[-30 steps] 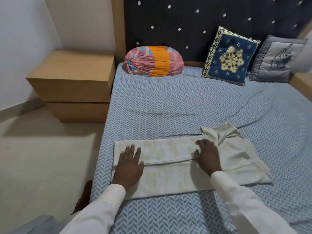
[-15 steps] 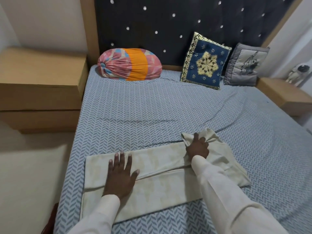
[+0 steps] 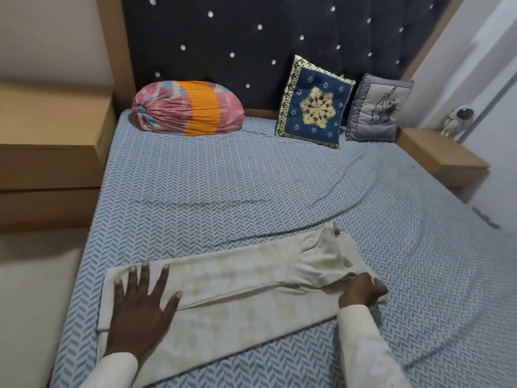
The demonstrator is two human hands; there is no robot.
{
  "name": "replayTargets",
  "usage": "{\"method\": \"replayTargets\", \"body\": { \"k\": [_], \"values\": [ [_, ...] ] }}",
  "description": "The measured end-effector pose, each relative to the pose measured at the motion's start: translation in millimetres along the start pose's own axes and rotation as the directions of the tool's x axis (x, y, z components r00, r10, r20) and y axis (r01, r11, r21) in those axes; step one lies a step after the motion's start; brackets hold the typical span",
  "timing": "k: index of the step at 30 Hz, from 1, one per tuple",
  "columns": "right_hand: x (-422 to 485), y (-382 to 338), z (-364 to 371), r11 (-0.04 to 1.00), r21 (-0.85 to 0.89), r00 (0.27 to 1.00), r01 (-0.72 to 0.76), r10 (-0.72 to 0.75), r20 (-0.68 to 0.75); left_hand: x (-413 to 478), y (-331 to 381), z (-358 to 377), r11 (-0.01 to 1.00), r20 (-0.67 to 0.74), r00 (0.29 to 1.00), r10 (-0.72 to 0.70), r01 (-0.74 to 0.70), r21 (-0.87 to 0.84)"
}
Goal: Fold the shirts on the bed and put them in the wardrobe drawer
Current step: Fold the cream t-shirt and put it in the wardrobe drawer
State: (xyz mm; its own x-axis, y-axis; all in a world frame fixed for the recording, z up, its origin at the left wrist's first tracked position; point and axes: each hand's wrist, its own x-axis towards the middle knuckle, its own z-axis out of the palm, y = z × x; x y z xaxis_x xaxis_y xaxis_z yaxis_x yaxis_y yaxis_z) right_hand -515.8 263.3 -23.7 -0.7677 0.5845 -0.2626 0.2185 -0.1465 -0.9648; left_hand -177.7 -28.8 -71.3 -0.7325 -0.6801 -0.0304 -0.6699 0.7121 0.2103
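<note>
A cream shirt [image 3: 237, 292] lies folded into a long strip across the near part of the bed [image 3: 251, 186]. My left hand [image 3: 140, 309] presses flat on its left end, fingers spread. At the strip's right end my right hand [image 3: 362, 289] has its fingers curled into the bunched cloth and grips it. The bunched part rises in folds behind that hand. No wardrobe or drawer is in view.
A pink and orange bolster [image 3: 187, 107], a blue cushion [image 3: 314, 102] and a grey cushion [image 3: 377, 107] lean at the dark headboard. Wooden bedside units stand left [image 3: 53, 141] and right [image 3: 442, 155]; a small astronaut figure [image 3: 457, 120] sits on the right one.
My right hand has moved from the far side of the bunched end down to its near right edge. The bunched cloth has been drawn flatter and narrower. The left hand stays pressed on the strip.
</note>
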Motion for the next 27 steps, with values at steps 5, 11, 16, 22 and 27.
{"method": "replayTargets", "body": {
  "k": [5, 11, 16, 22, 27],
  "values": [
    [6, -32, 27, 0.784, -0.504, 0.93, 0.361, -0.262, 0.259, 0, 5, -4, 1.0, -0.013, 1.0, -0.017, 0.018, 0.02],
    [35, -27, 79, 0.583, -0.705, 0.828, 0.403, 0.097, 0.553, -1, 3, -1, 0.999, -0.043, 0.999, -0.005, 0.007, 0.046],
    [24, -45, 51, 0.823, -0.553, 0.905, 0.133, 0.127, 0.407, 2, 1, 3, 0.998, -0.053, 0.999, -0.006, 0.01, 0.064],
    [39, -37, 44, 0.86, -0.501, 0.827, -0.097, 0.35, 0.441, 0, 3, 0, 0.998, -0.046, 0.999, -0.002, 0.005, 0.061],
    [44, -59, 59, 0.861, -0.506, 0.826, -0.052, 0.322, 0.462, -1, 5, -2, 0.998, -0.03, 1.0, -0.007, 0.009, 0.055]
  ]
}}
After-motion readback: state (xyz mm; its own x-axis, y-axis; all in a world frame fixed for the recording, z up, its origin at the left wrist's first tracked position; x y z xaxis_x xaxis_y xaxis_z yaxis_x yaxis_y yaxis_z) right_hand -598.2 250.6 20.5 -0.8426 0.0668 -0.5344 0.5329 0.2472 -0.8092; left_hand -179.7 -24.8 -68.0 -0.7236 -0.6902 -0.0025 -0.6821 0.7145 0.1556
